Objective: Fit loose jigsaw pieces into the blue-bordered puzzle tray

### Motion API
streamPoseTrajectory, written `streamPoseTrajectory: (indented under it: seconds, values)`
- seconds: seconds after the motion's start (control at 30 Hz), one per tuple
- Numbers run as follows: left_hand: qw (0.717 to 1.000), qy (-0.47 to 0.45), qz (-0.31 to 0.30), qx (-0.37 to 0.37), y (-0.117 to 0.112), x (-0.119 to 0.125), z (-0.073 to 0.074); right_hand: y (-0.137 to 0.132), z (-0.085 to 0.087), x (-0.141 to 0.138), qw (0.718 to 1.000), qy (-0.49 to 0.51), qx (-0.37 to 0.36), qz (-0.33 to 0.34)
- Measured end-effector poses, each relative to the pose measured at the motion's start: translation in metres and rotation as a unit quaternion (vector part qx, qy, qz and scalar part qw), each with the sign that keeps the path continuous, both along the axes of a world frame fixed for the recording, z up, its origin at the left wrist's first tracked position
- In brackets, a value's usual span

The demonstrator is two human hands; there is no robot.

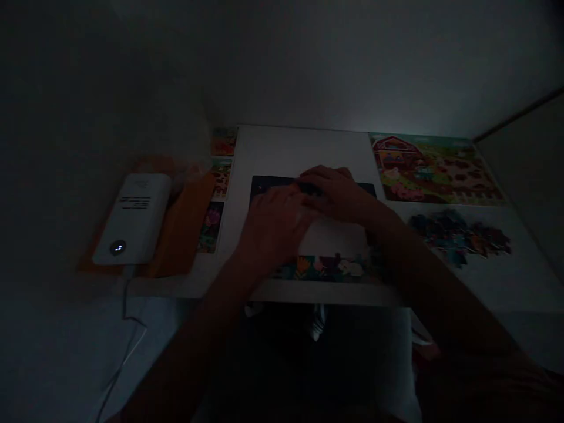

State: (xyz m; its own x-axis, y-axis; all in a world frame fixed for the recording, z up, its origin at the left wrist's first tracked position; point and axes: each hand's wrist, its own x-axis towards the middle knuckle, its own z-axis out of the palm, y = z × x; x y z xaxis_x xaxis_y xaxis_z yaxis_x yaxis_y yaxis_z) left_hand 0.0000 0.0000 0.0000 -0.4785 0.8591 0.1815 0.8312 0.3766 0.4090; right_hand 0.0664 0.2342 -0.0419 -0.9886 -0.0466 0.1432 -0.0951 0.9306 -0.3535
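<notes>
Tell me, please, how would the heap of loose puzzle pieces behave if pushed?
The heap of puzzle pieces would probably spread, as pieces lie loosely overlapped. Each looks small and flat, so likely light, and apt to slide rather than roll.

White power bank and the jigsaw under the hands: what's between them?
Part of the orange box, small picture cards and white surface, seen in the head view.
</notes>
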Motion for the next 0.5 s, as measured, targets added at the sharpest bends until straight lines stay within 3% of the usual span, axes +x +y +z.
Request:
streamPoseTrajectory:
  seconds: [0.07, 0.2, 0.33, 0.5]
  values:
    - [0.998, 0.023, 0.054, -0.029, -0.010, -0.024, -0.022, 0.009, -0.002, 0.011, 1.000, -0.018, -0.007, 0.015]
    - [0.996, 0.037, 0.021, -0.074, -0.026, -0.041, -0.057, 0.021, -0.006, 0.018, 0.998, -0.041, -0.008, 0.048]
    - [0.997, 0.044, -0.001, -0.069, -0.025, -0.052, -0.056, 0.022, -0.010, 0.016, 0.998, -0.035, -0.007, 0.060]
    - [0.998, 0.031, 0.013, -0.047, 0.002, -0.096, -0.048, 0.019, -0.007, 0.013, 0.998, -0.031, -0.022, 0.049]
